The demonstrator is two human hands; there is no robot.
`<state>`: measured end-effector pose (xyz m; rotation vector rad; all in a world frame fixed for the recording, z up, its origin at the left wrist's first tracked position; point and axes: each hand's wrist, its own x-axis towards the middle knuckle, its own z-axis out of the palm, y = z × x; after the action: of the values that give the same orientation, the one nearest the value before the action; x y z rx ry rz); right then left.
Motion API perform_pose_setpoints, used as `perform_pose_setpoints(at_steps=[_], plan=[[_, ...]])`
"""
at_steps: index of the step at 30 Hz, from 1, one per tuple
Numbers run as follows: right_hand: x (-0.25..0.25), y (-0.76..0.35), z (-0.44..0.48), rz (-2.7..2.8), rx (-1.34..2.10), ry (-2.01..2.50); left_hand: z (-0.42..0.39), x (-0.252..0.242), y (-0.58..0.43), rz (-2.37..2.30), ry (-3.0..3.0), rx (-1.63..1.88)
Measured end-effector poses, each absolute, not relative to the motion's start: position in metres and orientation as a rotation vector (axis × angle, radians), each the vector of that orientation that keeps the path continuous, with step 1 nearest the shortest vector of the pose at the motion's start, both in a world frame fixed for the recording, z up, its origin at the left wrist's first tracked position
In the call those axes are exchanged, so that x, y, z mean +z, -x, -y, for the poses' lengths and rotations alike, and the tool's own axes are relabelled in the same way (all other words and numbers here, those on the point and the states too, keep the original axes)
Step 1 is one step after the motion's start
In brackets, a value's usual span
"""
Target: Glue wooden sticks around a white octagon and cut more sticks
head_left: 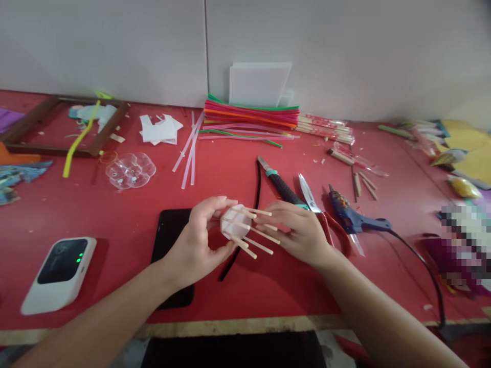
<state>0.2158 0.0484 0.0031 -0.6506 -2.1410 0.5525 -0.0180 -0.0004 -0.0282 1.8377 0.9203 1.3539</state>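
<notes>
Red table (115, 214) fills the view, and both hands meet just above its near middle. The left hand (197, 240) curls around a small white block (232, 221), thumb on top and fingers beneath, pinching it off the surface. Several thin wooden sticks (261, 236) jut out of the block towards the right, roughly side by side and slanting a little downward. The right hand (303, 232) comes in from the other side with its fingers stretched and loosely spread. Their tips touch the free ends of the sticks, but I cannot tell whether they pinch one or only rest there.

Under the left wrist lies a black phone (169, 235), flat on the table. A black cord (258, 189) runs from behind the block down past the phone's right edge. To the far left sits a white device (59, 273) with a green light.

Just behind the right hand lie a black-handled cutter (282, 186), scissors (311, 200) and a blue glue gun (355, 217), close together, with the gun's cable trailing off to the table's near right edge. Farther back, a stack of coloured straws (251, 115) lies against the wall, with clear straws (191, 151) in front to its left. A clear plastic dish (130, 170) and a wooden frame (65, 125) sit on the left side, well apart from the hands.
</notes>
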Motion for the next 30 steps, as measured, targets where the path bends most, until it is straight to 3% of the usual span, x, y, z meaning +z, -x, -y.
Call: perform_pose_setpoints(at_steps=[8, 20, 30], plan=[[0.006, -0.22, -0.048, 2.037, 0.646, 0.725, 0.001, -0.023, 0.017, -0.912, -1.69, 1.296], [0.004, -0.21, -0.041, 1.186, 1.502, 0.847, -0.001, -0.014, 0.013, -0.786, -1.68, 1.455], [0.008, -0.206, -0.039, 1.079, 1.534, 0.873, 0.001, -0.016, 0.015, -0.834, -1.542, 1.39]])
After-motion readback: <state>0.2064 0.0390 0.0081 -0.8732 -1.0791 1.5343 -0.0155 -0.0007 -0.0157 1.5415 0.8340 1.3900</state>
